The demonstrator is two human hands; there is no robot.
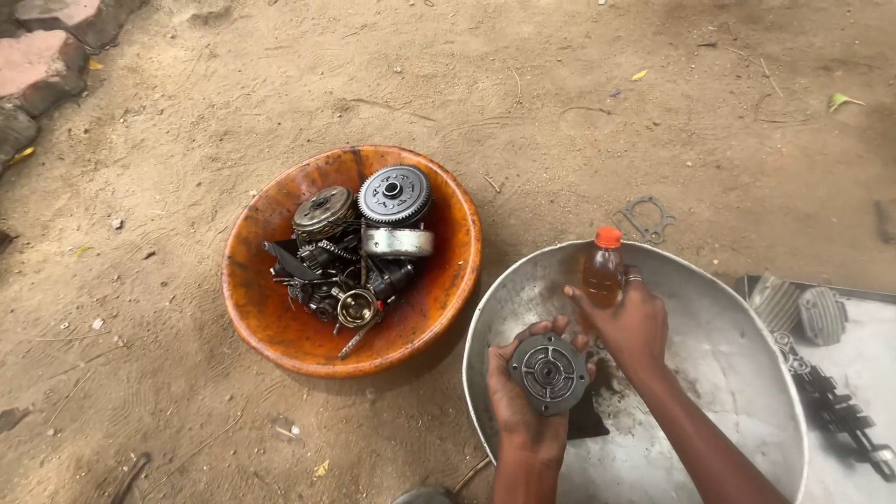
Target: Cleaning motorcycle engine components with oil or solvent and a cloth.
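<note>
Nearest the camera, the left hand (525,403) cups a round grey metal engine part (549,373) from below, fingers curled up around its rim, its ribbed face with a central hole turned upward. Just beyond it the right hand (627,322) is closed around a small clear bottle (602,271) of amber liquid with an orange cap, held upright and slightly above the part; the cap looks to be on. Both hands hang over a wide, dented silver basin (737,373), whose floor is smeared with dark grime near the wrists. Judging from this, the step in hand is readying the liquid for the part held over the basin; the next move would call for the cap to come off and the bottle to be tipped while the part stays level above the basin so that run-off lands inside it. The bottle shows no label that can be made out, only its orange cap and amber contents. To the right, on a pale sheet (854,401), lie finned cylinder pieces (801,313) and a dark shaft (840,411). To the left, well apart from the hands, an orange bowl (271,308) holds oily gears and small parts, with a toothed clutch wheel (395,194) on top. Farther off, a thin gasket (646,218) lies on the sandy ground (560,84), and stones (47,56) edge the far left corner.
</note>
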